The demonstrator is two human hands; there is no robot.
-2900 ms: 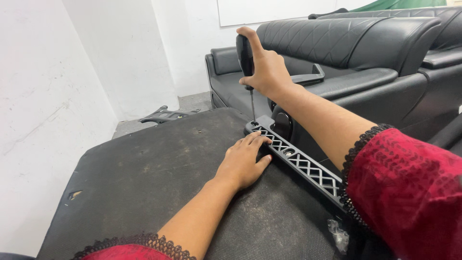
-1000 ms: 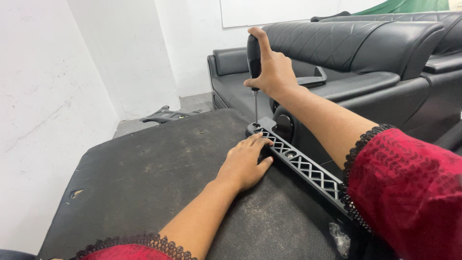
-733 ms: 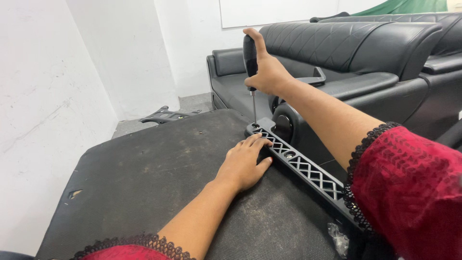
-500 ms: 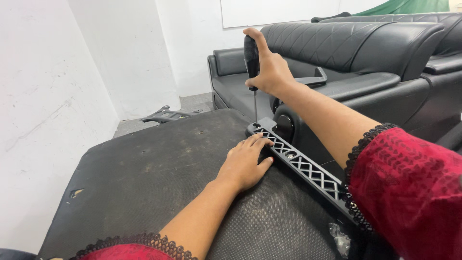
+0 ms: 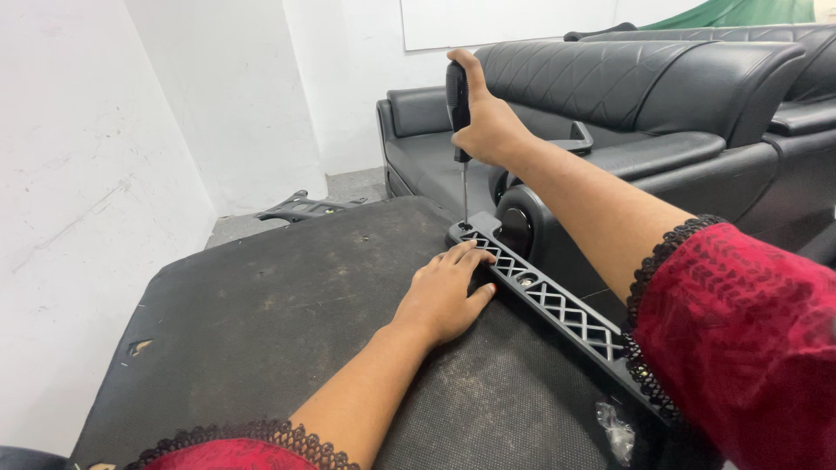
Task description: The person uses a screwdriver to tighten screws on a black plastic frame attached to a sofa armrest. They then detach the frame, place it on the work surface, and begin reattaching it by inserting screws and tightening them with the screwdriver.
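standing upright, the black-handled screwdriver (image 5: 459,113) has its tip on the far end of the black lattice bracket (image 5: 557,300) along the dark upholstered panel (image 5: 287,322). the right hand (image 5: 488,122) is closed around its handle. at 7 o'clock from the tip, the left hand (image 5: 444,292) lies open, fingers touching the bracket. a black leather sofa (image 5: 662,96) sits at 2 o'clock.

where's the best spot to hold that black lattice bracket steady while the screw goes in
Press on the lattice bracket from its inner long edge, just behind the screwdriver tip, as the left hand does: the flat rail lies there, clear of the right hand.
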